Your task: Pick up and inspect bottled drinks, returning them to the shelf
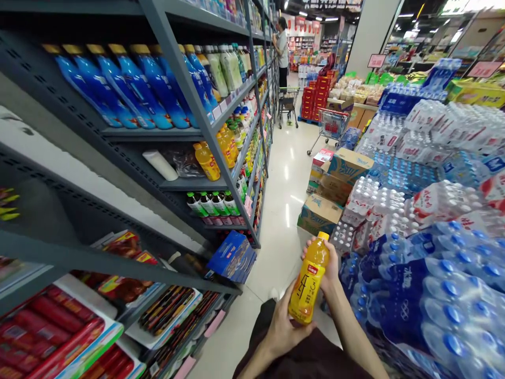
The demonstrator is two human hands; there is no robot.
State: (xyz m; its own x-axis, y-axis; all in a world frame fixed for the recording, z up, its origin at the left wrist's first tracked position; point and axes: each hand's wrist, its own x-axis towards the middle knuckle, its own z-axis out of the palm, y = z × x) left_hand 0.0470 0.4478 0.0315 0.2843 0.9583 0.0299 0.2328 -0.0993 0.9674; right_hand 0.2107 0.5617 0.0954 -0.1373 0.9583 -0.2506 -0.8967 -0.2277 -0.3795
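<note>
A yellow drink bottle (310, 279) with a yellow cap and a printed yellow label is held upright, leaning slightly right, in front of my body. My left hand (284, 322) cups its lower left side and base, fingers partly behind it. Higher up, my right hand (332, 263) is closed around the right side near the shoulder, with some fingertips showing on the left behind the bottle. Similar orange-yellow bottles (207, 162) stand on the shelf to the left.
Grey shelving (189, 131) runs along the left with blue bottles (134, 87). A blue box (232, 256) sits on the floor beside it. Cardboard boxes (320, 213) and stacked water packs (430, 300) line the right. Down the aisle are a shopping cart (331, 125) and a standing person (282, 50).
</note>
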